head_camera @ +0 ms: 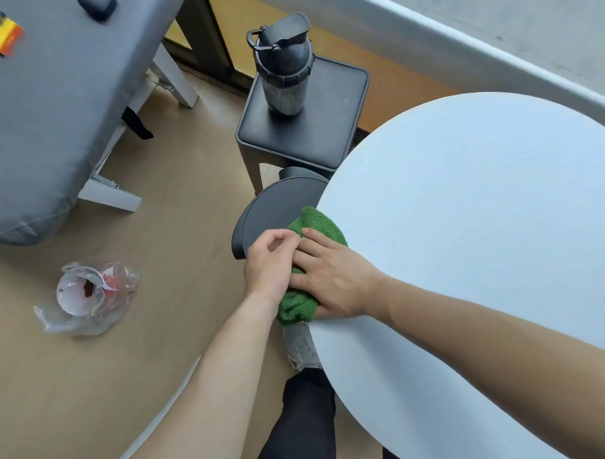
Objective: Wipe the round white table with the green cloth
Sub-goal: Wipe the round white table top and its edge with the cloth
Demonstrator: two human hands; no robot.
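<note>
Pressing flat with the right hand [333, 273], fingers spread and extended, onto the green cloth [314, 225] bunched at the left edge of the round white table [482, 223], part of the cloth hanging over the rim. Curling the left hand [271, 261] loosely just beside it, off the table edge, fingertips touching the cloth and the right hand's fingers, though not clearly gripping anything. Standing nearby: a dark bottle [283, 67] on a black stool [328, 125], with crumpled plastic wrapping [87, 298] lying on the wooden floor [177, 213].
</note>
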